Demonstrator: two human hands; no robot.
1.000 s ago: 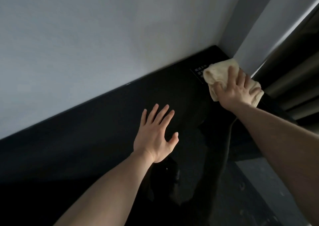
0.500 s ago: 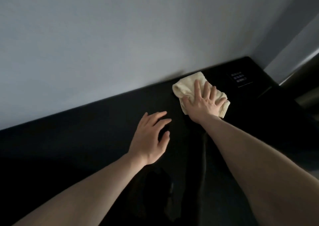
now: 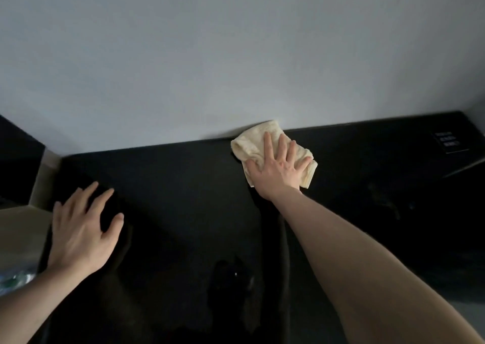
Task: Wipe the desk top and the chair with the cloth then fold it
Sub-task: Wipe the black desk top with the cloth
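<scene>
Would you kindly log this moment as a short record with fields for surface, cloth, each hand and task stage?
surface: black desk top, against a pale wall
cloth: cream cloth, bunched, at the desk's back edge
right hand: flat, fingers spread, pressing the cloth
left hand: open over the desk, holding nothing
stage: wiping the desk; cloth not yet folded

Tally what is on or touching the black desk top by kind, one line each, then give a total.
Hands: 2, the left hand resting flat and the right hand pressing the cloth
Cream cloth: 1, at the back edge of the desk top
Small label with pale print: 1, at the far right
Total: 4
</scene>
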